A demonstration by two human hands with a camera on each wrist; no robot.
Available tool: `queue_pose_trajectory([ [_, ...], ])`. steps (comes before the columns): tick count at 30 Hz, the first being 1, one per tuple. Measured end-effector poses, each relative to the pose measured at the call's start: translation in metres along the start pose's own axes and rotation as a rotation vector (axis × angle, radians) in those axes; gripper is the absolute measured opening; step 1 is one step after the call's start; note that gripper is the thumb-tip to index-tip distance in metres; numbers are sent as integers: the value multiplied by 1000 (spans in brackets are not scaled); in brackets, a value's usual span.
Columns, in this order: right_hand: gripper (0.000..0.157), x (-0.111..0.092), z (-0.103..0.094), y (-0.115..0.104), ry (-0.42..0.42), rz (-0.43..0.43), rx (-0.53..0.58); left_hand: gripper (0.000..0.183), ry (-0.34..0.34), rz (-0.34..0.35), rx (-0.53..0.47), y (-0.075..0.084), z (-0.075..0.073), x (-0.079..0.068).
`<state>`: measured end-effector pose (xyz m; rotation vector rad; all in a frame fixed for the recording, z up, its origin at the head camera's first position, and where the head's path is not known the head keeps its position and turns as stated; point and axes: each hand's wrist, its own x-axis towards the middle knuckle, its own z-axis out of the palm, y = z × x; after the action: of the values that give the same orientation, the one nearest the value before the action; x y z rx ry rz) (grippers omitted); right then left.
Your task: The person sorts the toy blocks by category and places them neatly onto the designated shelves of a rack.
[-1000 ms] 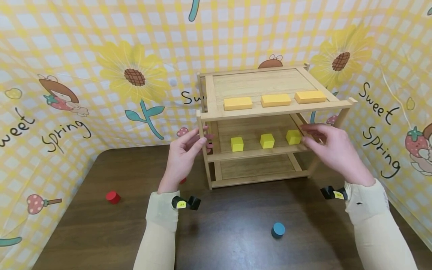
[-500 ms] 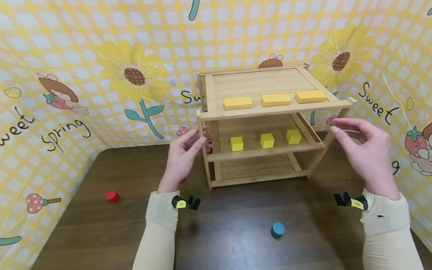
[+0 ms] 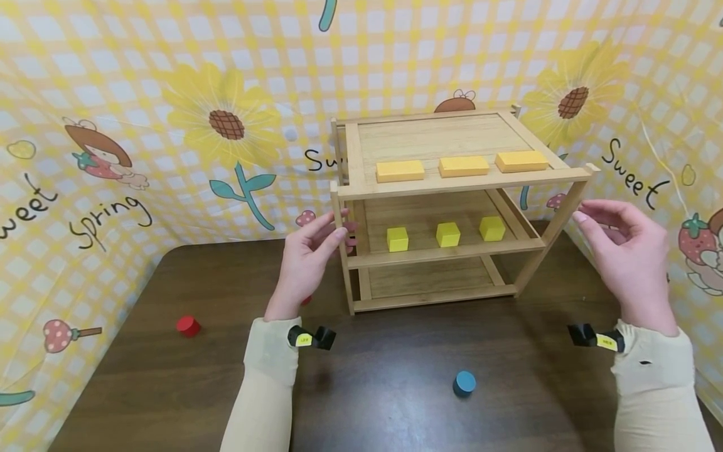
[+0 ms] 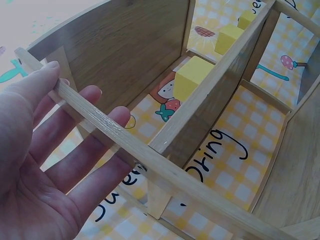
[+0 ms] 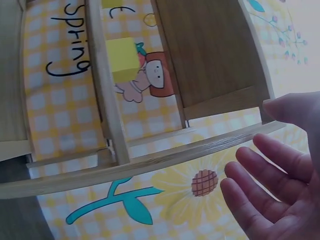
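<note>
A three-tier wooden shelf (image 3: 435,133) stands on the dark table. My left hand (image 3: 307,260) holds its left front post, thumb (image 4: 46,75) on the near side and fingers behind. Just outside the right front post (image 3: 556,226), my right hand (image 3: 632,257) hovers with relaxed fingers and nothing in it. On the middle tier sit three yellow cubes: a left cube (image 3: 398,239), a middle cube (image 3: 448,234) and a right cube (image 3: 492,229). Three flat yellow-orange blocks (image 3: 463,166) lie in a row along the front of the top tier.
A blue cylinder (image 3: 464,383) stands on the table in front of the shelf. To the left is a red cylinder (image 3: 188,326); another red piece (image 3: 307,300) is mostly hidden behind my left wrist. Checked yellow cloth (image 3: 141,44) covers the walls behind and beside the table.
My right hand has left the rightmost yellow cube and moved out to the right, past the shelf's right post. The left hand stays at the left post.
</note>
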<state>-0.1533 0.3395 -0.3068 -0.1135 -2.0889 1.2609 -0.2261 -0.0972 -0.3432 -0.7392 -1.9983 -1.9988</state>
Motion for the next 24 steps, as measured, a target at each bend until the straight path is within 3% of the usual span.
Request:
queue_pose_trajectory([
  [11, 40, -16, -3, 3, -150, 7, -145, 38, -4, 9, -3, -2, 0, 0],
  [24, 38, -38, -3, -12, -264, -117, -239, 38, -8, 32, -52, -2, 1, 0],
])
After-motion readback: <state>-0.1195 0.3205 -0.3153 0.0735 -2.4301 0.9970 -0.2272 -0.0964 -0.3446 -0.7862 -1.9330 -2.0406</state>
